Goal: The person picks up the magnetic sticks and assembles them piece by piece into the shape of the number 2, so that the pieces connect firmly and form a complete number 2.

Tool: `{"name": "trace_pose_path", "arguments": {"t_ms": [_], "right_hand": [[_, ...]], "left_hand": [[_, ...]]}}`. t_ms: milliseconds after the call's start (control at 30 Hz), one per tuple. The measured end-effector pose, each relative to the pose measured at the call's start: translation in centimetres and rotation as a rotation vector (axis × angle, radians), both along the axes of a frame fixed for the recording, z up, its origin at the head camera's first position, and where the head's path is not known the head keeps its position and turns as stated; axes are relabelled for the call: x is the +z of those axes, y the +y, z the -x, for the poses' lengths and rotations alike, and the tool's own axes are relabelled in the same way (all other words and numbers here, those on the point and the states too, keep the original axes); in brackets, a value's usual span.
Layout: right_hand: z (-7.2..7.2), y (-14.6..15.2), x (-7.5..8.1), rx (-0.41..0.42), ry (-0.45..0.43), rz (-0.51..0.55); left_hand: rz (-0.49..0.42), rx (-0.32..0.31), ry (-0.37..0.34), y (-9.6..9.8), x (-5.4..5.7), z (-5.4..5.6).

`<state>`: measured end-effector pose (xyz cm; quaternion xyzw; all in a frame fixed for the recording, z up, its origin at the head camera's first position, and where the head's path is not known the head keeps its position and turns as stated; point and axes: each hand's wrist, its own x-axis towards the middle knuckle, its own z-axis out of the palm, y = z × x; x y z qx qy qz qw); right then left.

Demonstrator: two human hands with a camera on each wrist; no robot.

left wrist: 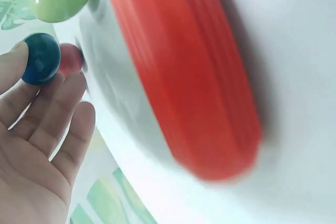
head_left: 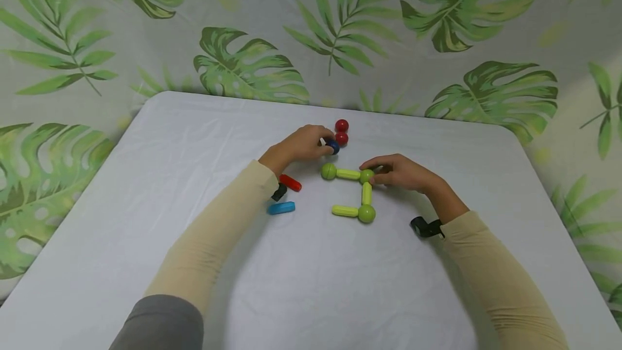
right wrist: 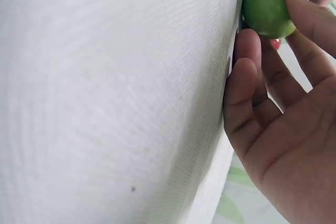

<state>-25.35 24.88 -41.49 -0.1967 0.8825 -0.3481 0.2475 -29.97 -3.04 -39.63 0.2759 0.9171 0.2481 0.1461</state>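
Observation:
My left hand pinches a dark blue ball between thumb and fingers, close in front of two red balls. The right hand grips the green ball at the far right corner of a linked shape, thumb on one side and fingers on the other. That shape joins three green balls with yellow-green rods; its near rod ends free on the left. Nearer the left wrist lie a loose red rod and a blue rod.
Everything lies on a white-covered table. A leaf-patterned cloth hangs behind its far edge. Dark wrist cameras sit on both wrists, the right one low beside the table surface.

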Motion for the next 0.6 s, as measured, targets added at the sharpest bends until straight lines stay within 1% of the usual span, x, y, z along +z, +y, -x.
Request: {"name": "trace_pose_path", "arguments": {"t_ms": [100,200,267,367,467,533,600], "right_hand": [[0.0,0.0,0.0,-0.003,0.001,-0.004],[-0.1,0.0,0.0,0.002,0.002,-0.006],[-0.1,0.0,0.0,0.000,0.002,-0.012],[-0.1,-0.1,0.1,0.008,0.006,-0.019],[0.0,-0.2,0.2,-0.002,-0.002,-0.037],[0.1,-0.2,0.3,-0.005,-0.006,-0.049],[0.1,-0.1,0.3,-0.016,-0.012,-0.053]], "left_hand": [[-0.017,-0.004,0.005,-0.7,0.6,-0.5],[-0.073,-0.027,0.032,-1.6,1.4,-1.6],[-0.139,-0.066,0.052,-2.1,2.0,-2.7],[-0.241,-0.155,0.078,-2.7,2.8,-4.9],[-0.301,-0.240,0.098,-3.4,3.1,-6.9],[-0.315,-0.266,0.105,-3.8,3.1,-7.8],[-0.324,-0.270,0.112,-4.2,3.0,-8.3]]}}
